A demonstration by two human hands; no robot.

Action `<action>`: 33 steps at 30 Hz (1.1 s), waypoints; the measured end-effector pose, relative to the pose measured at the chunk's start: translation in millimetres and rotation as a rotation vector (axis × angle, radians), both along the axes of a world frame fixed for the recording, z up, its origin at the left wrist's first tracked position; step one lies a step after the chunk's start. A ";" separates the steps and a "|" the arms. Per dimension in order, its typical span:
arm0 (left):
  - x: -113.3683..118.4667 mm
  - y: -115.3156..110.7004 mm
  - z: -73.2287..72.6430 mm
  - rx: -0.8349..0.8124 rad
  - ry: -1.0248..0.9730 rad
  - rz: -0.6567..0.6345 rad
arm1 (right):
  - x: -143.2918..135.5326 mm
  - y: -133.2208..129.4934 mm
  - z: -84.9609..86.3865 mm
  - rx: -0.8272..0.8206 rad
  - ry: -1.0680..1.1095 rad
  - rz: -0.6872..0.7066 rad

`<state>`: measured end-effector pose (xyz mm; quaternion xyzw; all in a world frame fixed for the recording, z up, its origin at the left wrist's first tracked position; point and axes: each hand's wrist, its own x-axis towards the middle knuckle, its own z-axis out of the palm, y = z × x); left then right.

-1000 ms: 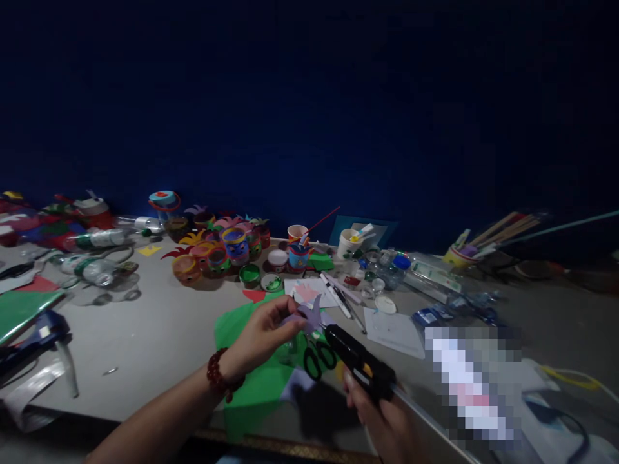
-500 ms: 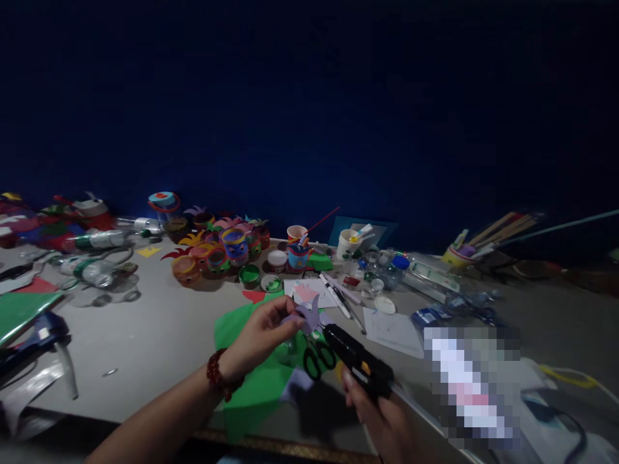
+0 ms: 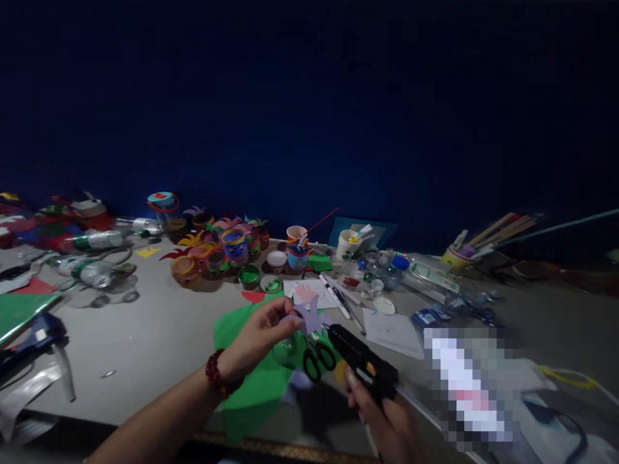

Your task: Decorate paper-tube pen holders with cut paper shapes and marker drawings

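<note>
Between the thumb and fingers of my left hand (image 3: 268, 332) is a lavender paper cutout (image 3: 309, 314) with pointed tips. My right hand (image 3: 374, 409) grips a black hot glue gun (image 3: 362, 361), its nozzle aimed left and just short of the cutout's right edge. Below the cutout, black-handled scissors (image 3: 319, 359) lie near a clear plastic piece (image 3: 289, 348) on green paper (image 3: 256, 380). A lavender paper scrap (image 3: 296, 385) rests at the green sheet's right side.
Several decorated small pots (image 3: 235, 246) with paper crowns stand at the back. Right of centre are pens (image 3: 336, 296), a white paper (image 3: 393, 332) and clear bottles (image 3: 387, 264). Another glue gun (image 3: 41, 338) lies at the left. A cup of sticks (image 3: 459, 256) stands back right.
The glue gun has drawn slightly away to the right and down from the lavender cutout, opening a small gap. My left hand has barely moved, tilting the cutout a little left.
</note>
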<state>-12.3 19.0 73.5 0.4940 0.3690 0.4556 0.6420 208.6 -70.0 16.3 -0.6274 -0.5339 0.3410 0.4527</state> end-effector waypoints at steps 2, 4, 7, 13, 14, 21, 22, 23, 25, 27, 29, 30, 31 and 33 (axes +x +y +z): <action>-0.8 1.1 -2.1 -0.011 -0.007 -0.002 | -0.4 0.1 1.7 -0.038 0.070 -0.008; -1.5 2.4 -4.0 -0.015 -0.020 -0.010 | -0.8 -0.4 3.1 -0.083 0.145 -0.025; -1.9 3.5 -6.1 -0.027 -0.057 -0.048 | -0.9 -1.6 4.6 -0.130 0.207 0.028; -0.1 3.2 -9.2 -0.053 -0.085 -0.067 | 1.2 -1.6 15.3 -0.055 0.148 0.097; -0.9 3.5 -8.6 -0.063 -0.089 -0.067 | 4.2 -0.2 17.3 -0.028 0.095 0.090; -37.4 19.1 6.2 -0.167 -0.216 0.107 | 65.5 13.2 -8.2 0.104 -0.557 0.076; -43.7 22.3 6.6 -0.158 -0.223 0.145 | 74.5 13.2 -16.2 0.149 -0.623 0.059; -48.8 25.0 5.8 -0.156 -0.220 0.160 | 81.9 13.0 -23.7 0.158 -0.683 0.062; -53.9 28.1 1.2 -0.156 -0.186 0.150 | 91.4 13.3 -34.6 0.161 -0.773 0.061; -52.5 27.8 -5.4 -0.162 -0.123 0.100 | 95.9 16.3 -39.4 0.141 -0.833 0.059; -47.4 25.2 -11.2 -0.166 -0.055 0.055 | 99.6 21.4 -40.2 0.106 -0.876 0.061; -44.6 23.7 -13.2 -0.165 -0.024 0.043 | 102.3 23.9 -40.0 0.089 -0.892 0.068; -42.3 22.2 -14.4 -0.161 0.003 0.038 | 105.7 25.9 -39.5 0.075 -0.905 0.084; -39.5 20.3 -15.0 -0.138 0.044 0.032 | 114.1 27.7 -36.6 0.057 -0.914 0.134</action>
